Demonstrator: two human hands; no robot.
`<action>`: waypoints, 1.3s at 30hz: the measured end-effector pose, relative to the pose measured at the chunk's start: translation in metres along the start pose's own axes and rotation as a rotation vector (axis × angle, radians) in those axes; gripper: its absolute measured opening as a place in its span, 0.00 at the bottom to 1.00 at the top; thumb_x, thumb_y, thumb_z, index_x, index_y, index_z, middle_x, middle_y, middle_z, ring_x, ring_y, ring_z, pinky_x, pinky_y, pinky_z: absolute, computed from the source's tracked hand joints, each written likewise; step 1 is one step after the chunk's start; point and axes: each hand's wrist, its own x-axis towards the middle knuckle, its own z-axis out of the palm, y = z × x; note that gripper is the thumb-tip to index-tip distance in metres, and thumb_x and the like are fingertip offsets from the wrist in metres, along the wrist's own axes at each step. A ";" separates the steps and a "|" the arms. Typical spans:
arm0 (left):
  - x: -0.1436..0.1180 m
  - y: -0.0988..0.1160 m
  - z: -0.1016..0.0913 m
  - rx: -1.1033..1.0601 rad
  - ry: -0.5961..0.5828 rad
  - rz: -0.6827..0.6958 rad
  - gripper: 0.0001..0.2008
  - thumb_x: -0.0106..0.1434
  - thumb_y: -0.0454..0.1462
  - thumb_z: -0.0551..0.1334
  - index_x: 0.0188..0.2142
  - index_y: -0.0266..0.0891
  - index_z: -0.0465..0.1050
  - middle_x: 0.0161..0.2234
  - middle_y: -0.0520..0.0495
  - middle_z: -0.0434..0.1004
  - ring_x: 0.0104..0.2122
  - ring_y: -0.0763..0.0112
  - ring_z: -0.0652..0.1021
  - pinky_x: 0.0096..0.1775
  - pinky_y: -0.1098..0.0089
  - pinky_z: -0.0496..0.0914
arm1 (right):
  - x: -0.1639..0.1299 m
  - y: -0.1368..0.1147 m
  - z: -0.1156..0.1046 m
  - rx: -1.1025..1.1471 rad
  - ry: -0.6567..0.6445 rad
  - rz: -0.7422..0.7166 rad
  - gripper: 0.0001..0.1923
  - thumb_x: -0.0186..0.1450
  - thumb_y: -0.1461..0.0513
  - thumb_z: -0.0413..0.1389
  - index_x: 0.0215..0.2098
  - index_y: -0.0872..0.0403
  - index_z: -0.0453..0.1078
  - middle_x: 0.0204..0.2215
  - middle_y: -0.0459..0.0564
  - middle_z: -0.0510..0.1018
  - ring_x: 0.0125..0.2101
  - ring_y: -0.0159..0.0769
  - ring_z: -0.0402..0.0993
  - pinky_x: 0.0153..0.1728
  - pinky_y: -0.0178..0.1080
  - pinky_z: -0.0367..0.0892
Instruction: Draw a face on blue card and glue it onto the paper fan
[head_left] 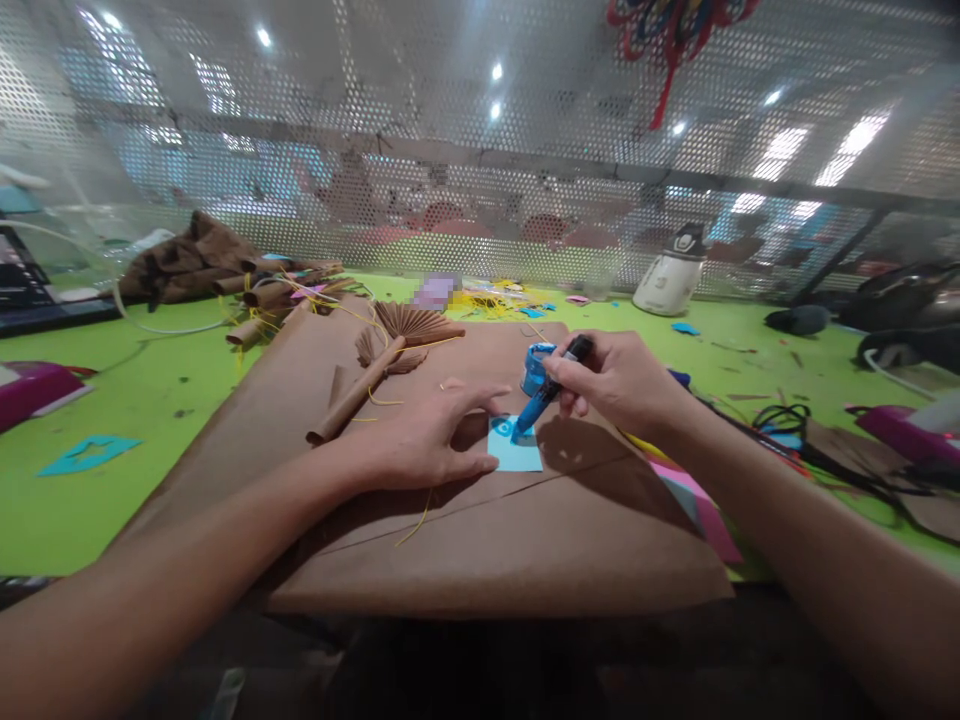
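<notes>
Fingers of the right hand wrap a blue marker, tilted so its tip meets a pale-blue paper square on a brown sheet; the left hand, gripping nothing, spreads thumb and forefinger beside the square, seemingly to steady it.

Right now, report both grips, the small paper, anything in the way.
Left grip at left edge of light-blue paper. Right grip closed around blue-and-black tool, tip at paper. Blue marks on paper; nothing visible blocking the tip.

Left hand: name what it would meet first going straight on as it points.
Probably the light-blue paper, then perhaps the blue-and-black marker; depth is unclear.
</notes>
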 end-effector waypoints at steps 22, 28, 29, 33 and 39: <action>0.000 0.003 -0.001 -0.007 -0.013 -0.037 0.27 0.58 0.42 0.64 0.57 0.47 0.63 0.56 0.45 0.68 0.56 0.53 0.67 0.56 0.53 0.62 | 0.000 0.001 0.000 0.020 -0.005 -0.004 0.12 0.62 0.58 0.55 0.23 0.55 0.66 0.14 0.44 0.72 0.15 0.29 0.69 0.19 0.32 0.64; 0.000 0.006 -0.002 -0.022 -0.019 -0.055 0.30 0.57 0.42 0.64 0.59 0.46 0.61 0.54 0.44 0.69 0.55 0.55 0.68 0.56 0.55 0.62 | 0.000 0.000 0.000 0.020 -0.023 -0.003 0.12 0.62 0.59 0.55 0.23 0.55 0.65 0.14 0.44 0.72 0.15 0.29 0.69 0.18 0.32 0.64; 0.000 0.006 -0.002 -0.020 -0.019 -0.051 0.30 0.57 0.42 0.64 0.58 0.45 0.61 0.54 0.44 0.69 0.55 0.55 0.68 0.55 0.55 0.62 | 0.000 0.000 0.000 0.013 -0.025 -0.006 0.12 0.62 0.59 0.55 0.23 0.55 0.66 0.14 0.44 0.72 0.15 0.29 0.69 0.18 0.32 0.64; 0.000 0.004 -0.002 -0.001 -0.024 -0.046 0.27 0.58 0.43 0.63 0.57 0.45 0.62 0.55 0.43 0.67 0.54 0.54 0.68 0.55 0.54 0.63 | 0.000 0.000 0.001 0.022 -0.003 -0.008 0.12 0.62 0.58 0.55 0.23 0.55 0.66 0.14 0.44 0.72 0.15 0.29 0.69 0.19 0.32 0.65; 0.001 0.003 -0.001 0.000 -0.034 -0.054 0.29 0.58 0.44 0.63 0.59 0.46 0.61 0.56 0.43 0.67 0.55 0.54 0.68 0.55 0.54 0.62 | -0.001 0.000 0.000 0.029 -0.024 -0.003 0.11 0.62 0.59 0.54 0.24 0.55 0.66 0.13 0.44 0.72 0.14 0.28 0.68 0.18 0.32 0.63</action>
